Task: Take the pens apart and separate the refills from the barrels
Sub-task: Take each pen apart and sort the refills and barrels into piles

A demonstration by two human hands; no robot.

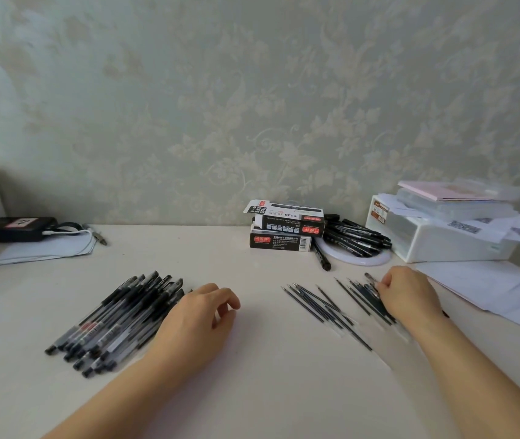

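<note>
Left hand (200, 315) rests on the table (268, 391), fingers loosely curled, holding nothing; the pile of pens (116, 321) lies just left of it, touching. Right hand (409, 294) has its fingertips down on a pen (372, 285); actual grip is blurred, can't tell. Loose refills (322, 307) spread just left of it.

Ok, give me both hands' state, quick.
Left hand: open, loosely curled, empty, beside the pens.
Right hand: fingers on a pen; grip unclear.

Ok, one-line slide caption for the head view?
Left hand rests beside the pile of pens; right hand touches the loose refills.
</note>
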